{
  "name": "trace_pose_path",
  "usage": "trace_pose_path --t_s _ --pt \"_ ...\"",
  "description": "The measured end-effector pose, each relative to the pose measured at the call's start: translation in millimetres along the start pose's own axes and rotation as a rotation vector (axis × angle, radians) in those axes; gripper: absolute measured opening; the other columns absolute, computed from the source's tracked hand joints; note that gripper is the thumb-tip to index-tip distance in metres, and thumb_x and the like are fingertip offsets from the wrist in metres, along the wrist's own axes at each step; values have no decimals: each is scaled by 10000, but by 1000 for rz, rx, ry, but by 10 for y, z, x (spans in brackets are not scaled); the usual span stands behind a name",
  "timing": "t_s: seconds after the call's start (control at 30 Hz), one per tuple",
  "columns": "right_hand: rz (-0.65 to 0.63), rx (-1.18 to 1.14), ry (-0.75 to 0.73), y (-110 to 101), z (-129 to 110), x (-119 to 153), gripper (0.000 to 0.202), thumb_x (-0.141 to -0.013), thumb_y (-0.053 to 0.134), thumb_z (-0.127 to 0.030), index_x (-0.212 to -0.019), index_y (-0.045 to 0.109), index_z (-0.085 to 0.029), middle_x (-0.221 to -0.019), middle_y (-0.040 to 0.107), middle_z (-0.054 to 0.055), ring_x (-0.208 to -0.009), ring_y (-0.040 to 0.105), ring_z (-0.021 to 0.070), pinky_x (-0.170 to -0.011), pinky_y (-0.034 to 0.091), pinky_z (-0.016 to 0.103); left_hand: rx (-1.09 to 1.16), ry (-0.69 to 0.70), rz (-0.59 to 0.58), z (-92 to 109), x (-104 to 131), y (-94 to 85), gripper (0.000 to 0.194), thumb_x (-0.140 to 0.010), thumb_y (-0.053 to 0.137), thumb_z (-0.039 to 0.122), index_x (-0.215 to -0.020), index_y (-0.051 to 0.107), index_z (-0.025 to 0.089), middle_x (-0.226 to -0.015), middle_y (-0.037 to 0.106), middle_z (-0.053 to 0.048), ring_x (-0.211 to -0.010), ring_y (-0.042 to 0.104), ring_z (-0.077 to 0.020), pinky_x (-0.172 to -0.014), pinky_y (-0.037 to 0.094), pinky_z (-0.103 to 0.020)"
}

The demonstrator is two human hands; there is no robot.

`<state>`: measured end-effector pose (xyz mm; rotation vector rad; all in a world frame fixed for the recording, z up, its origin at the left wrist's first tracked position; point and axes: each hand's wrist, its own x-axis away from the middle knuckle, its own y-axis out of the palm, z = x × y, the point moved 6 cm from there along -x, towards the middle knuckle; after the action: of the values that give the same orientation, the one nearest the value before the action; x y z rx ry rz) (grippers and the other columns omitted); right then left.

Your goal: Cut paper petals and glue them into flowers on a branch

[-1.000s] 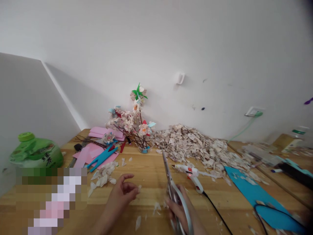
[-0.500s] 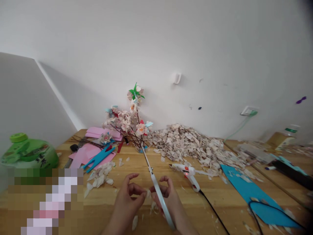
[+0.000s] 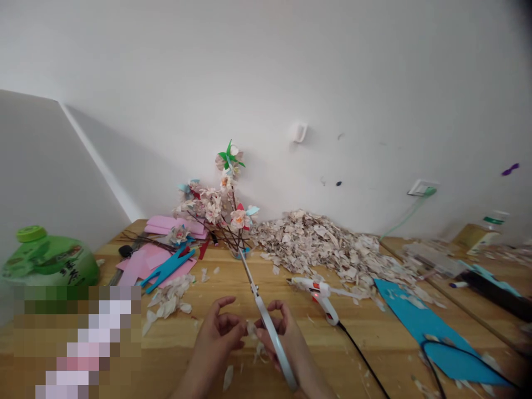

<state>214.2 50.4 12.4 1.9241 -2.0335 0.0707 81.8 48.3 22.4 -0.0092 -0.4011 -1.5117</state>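
My left hand (image 3: 222, 335) is closed in a pinch at one edge of a small pale petal (image 3: 251, 328). The fingers of my right hand (image 3: 286, 338) pinch the petal's other side. Across my right hand runs a long white strip (image 3: 274, 338) with a joint and a thin metal far part; whether the hand touches it, I cannot tell. Loose petals (image 3: 228, 378) lie on the wood below my hands. Beyond them, artificial flower branches (image 3: 211, 208) stand in a small container. To the right rests a white hot glue gun (image 3: 318, 291), its red light lit.
A large heap of dry petals (image 3: 320, 244) lies against the wall. Pink paper (image 3: 145, 257), blue cut paper (image 3: 166, 271) and a petal pile (image 3: 172, 299) are at left, near a green jug (image 3: 54, 260). Blue card (image 3: 436, 332) and a black cord (image 3: 366, 363) lie right.
My left fingers have shifted slightly around the petal, which shows a little more between my fingertips. The flowers, glue gun and heap stay where they were.
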Motion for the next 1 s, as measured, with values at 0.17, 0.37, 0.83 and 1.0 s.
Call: trace_pose_path --t_s 0.17,0.37,0.83,1.0 --pt "14 -31 11 -9 -24 2 526 -412 717 -342 -732 310 -248 -422 580 -113 -209 295 16 -216 212 118 23 27 2 -13 -23 27 606 -462 743 339 -977 460 191 -634 646 -2 -618 617 -185 -552 453 -289" --pt "5 7 32 -14 33 -15 529 -424 739 -378 -742 339 -241 -412 548 -124 -210 292 15 -206 218 115 -16 33 -17 -12 -21 66 604 -431 765 347 -941 481 193 -599 662 -9 -601 620 -187 -548 447 -283" --pt "30 -99 -29 -37 108 -51 565 -482 757 -395 -789 306 -245 -472 592 -122 -218 320 9 -204 239 101 65 43 38 -58 -56 106 549 -470 758 285 -914 452 185 -642 648 3 -607 605 -164 -514 466 -264" --pt "47 -118 -34 -44 66 -61 624 -418 785 -444 -765 304 -248 -460 584 -126 -207 316 9 -204 245 108 72 56 -2 -93 -109 117 525 -500 761 285 -908 445 189 -599 638 23 -584 600 -155 -527 479 -269"
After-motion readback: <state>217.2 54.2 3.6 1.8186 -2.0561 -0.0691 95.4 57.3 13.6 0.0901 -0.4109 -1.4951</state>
